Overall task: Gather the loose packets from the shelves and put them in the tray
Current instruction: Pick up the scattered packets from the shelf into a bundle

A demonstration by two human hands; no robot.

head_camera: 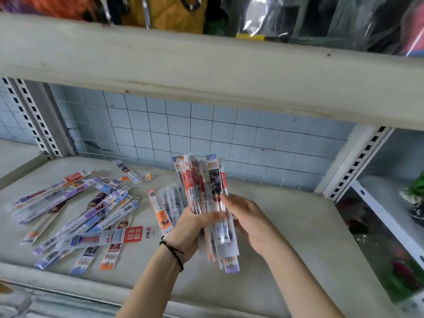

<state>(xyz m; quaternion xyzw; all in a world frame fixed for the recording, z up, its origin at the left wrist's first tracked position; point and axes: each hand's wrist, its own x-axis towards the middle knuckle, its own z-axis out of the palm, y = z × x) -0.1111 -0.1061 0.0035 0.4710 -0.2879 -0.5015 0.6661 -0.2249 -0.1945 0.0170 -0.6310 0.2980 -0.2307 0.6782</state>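
Observation:
A bundle of long narrow packets [207,187] stands nearly upright above the middle of the shelf, fanned out at the top. My left hand [188,232], with a dark cord on its wrist, grips the bundle from the left. My right hand [246,222] holds the same bundle from the right, thumb on the front packet. Several loose packets [75,212], orange, purple and blue, lie scattered flat on the left half of the shelf board [286,226]. A few more packets [164,207] lie just left of the bundle. No tray is in view.
The upper shelf's thick front edge [206,72] hangs close overhead, with bagged goods [321,19] on top. A tiled wall [206,134] backs the shelf behind a wire grid. Slotted uprights [358,161] stand at both sides; the neighbouring bay on the right holds wrapped items [394,260].

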